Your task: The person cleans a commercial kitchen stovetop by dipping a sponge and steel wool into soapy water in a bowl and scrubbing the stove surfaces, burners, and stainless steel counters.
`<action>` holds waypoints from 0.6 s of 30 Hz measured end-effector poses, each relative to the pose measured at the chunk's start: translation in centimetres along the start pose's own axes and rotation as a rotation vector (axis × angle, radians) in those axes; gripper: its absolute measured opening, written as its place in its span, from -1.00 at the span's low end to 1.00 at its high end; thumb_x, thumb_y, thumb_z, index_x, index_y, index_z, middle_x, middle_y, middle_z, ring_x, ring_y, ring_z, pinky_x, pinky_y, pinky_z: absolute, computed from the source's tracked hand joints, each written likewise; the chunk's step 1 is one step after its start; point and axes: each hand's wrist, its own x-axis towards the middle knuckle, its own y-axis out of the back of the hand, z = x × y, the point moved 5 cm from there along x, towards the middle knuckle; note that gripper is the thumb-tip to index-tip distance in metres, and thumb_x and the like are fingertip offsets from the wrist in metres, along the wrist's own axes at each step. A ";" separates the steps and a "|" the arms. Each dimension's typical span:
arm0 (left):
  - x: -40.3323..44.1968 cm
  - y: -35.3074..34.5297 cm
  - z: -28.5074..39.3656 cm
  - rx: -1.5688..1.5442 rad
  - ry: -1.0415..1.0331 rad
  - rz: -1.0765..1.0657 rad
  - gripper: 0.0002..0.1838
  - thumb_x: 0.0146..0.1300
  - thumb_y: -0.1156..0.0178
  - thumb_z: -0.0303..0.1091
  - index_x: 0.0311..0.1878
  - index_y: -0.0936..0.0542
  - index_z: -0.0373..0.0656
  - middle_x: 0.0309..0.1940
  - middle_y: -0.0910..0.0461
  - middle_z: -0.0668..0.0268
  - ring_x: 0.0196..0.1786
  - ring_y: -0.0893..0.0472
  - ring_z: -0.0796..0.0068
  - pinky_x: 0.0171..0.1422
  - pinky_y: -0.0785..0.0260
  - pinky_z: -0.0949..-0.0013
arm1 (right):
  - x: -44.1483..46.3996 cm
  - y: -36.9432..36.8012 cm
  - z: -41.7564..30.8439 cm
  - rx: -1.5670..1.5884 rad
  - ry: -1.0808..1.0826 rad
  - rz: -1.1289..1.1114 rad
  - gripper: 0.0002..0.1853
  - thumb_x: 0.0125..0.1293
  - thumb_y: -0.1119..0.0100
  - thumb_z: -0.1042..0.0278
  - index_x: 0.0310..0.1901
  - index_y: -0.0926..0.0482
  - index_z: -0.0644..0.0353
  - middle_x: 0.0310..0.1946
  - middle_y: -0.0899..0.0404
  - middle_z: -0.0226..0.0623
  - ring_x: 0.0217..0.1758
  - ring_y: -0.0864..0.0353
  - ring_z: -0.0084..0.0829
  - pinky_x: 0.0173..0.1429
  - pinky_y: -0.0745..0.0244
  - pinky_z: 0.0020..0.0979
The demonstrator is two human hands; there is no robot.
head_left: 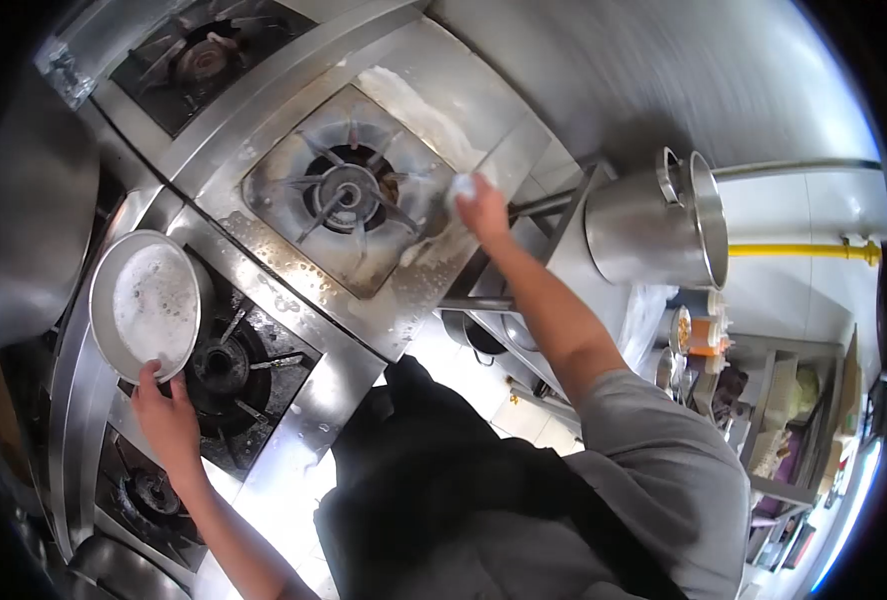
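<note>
My left hand (167,408) grips the near rim of a round metal bowl (97,305), thumb over the edge. White suds (154,295) fill much of the bowl, which sits over the black burner at left. My right hand (484,212) is closed around a small whitish wad (463,186); whether it is a sponge or a cloth I cannot make out. It presses at the right side of the steel stove top (284,262), beside the burner grate (349,195). Foam (419,105) streaks the surface along the far right edge, and wet drops lie near the front corner.
A large steel stockpot (644,225) stands on the right beyond my right arm. Another burner (204,60) is at the upper left, and a black burner (226,370) lies below the bowl. Squeeze bottles (706,335) and a shelf with food containers (784,400) are farther right.
</note>
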 end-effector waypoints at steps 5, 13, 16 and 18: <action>0.1 -0.2 -0.6 -0.013 -0.043 0.018 -0.63 0.39 -0.21 -0.20 0.20 -0.49 -0.09 0.03 -0.58 -0.05 0.17 -0.47 -0.10 0.23 -0.34 0.02 | -4.4 -0.8 -3.3 0.037 0.114 0.020 -0.54 0.14 -0.30 0.26 0.05 -0.51 0.27 -0.30 -0.65 0.15 -0.17 -0.66 0.17 -0.06 -0.54 0.07; -0.1 0.5 -0.7 0.035 -0.118 0.006 -0.66 0.36 -0.24 -0.24 0.12 -0.51 -0.17 -0.01 -0.59 -0.02 0.12 -0.50 -0.09 0.21 -0.34 0.01 | -4.3 0.0 -3.6 0.013 -0.214 0.044 -0.57 0.16 -0.24 0.22 0.02 -0.48 0.28 -0.31 -0.65 0.15 -0.11 -0.61 0.23 0.18 -0.38 0.10; 0.0 0.5 -0.6 0.036 -0.118 0.005 -0.67 0.36 -0.24 -0.23 0.09 -0.52 -0.18 -0.03 -0.60 0.01 0.11 -0.50 -0.08 0.21 -0.34 0.01 | -5.6 -0.6 -4.6 0.027 0.022 -0.062 -0.60 0.19 -0.20 0.22 0.01 -0.48 0.28 -0.32 -0.66 0.17 -0.13 -0.62 0.20 0.17 -0.36 0.10; 0.4 0.5 -0.2 0.043 -0.127 0.010 -0.68 0.36 -0.24 -0.23 0.07 -0.52 -0.18 -0.03 -0.61 0.03 0.11 -0.50 -0.09 0.21 -0.34 0.01 | -0.2 0.5 -3.0 0.020 -0.080 -0.010 -0.58 0.18 -0.22 0.20 0.01 -0.48 0.27 -0.31 -0.66 0.16 -0.12 -0.62 0.20 0.18 -0.36 0.10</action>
